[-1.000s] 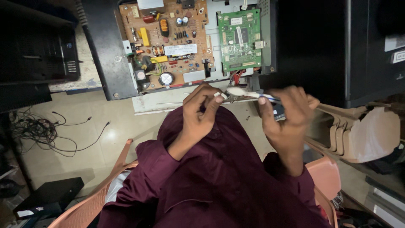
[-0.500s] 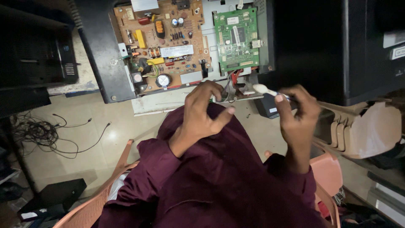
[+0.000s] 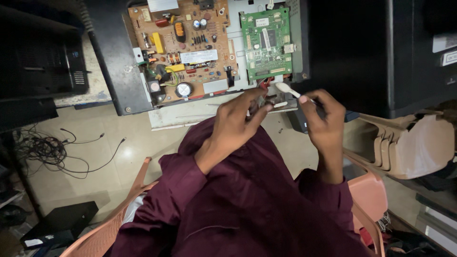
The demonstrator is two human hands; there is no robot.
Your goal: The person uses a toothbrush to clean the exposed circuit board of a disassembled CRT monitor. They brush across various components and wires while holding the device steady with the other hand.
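While the left hand (image 3: 238, 116) is pinching wires (image 3: 263, 90) below the green board (image 3: 266, 40), the right hand (image 3: 323, 114) is gripping a white brush (image 3: 285, 88), pointing toward ten o'clock.

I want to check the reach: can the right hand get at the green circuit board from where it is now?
Probably yes. The right hand holds a white tool just below the green circuit board, which lies uncovered, with nothing between.
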